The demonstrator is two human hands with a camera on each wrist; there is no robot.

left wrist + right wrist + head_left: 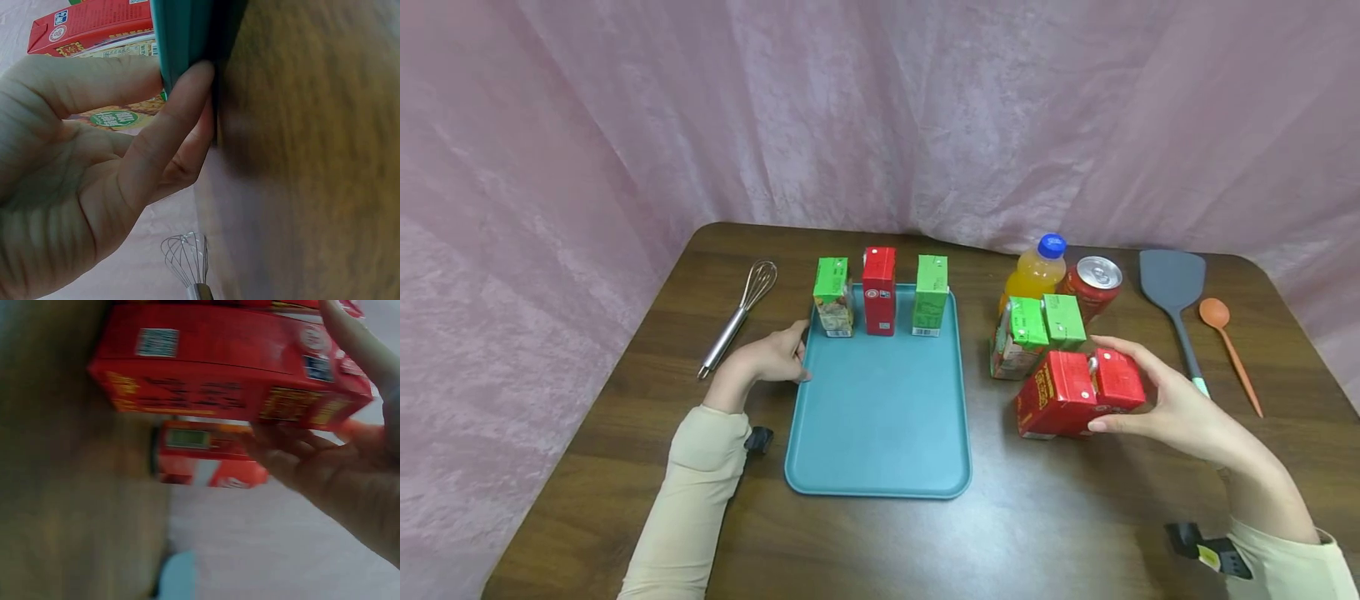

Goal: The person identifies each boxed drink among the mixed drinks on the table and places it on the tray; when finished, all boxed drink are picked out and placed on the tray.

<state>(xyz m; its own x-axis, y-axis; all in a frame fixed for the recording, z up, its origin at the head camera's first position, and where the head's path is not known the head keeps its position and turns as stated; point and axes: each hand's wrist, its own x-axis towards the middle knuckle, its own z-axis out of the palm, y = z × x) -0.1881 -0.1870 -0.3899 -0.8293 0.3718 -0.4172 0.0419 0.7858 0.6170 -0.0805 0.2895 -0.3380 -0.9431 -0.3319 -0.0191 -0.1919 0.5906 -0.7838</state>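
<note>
My left hand (775,354) pinches the left rim of a teal tray (880,417), thumb above and fingers beneath in the left wrist view. Along the tray's far end stand a green-topped drink carton (833,296), a red carton (880,292) and a light green carton (930,296). To the tray's right, my right hand (1172,408) grips a red drink carton (1120,379) between thumb and fingers. Close against its left is another red carton (1056,396). Behind them stand a green-topped carton (1018,337) and a light green carton (1063,321).
An orange drink bottle (1033,275) with a blue cap and a red can (1092,287) stand behind the right-hand cartons. Farther right lie a grey spatula (1172,279) and an orange spoon (1228,350). A whisk (737,317) lies left of the tray. A pink curtain hangs behind the table.
</note>
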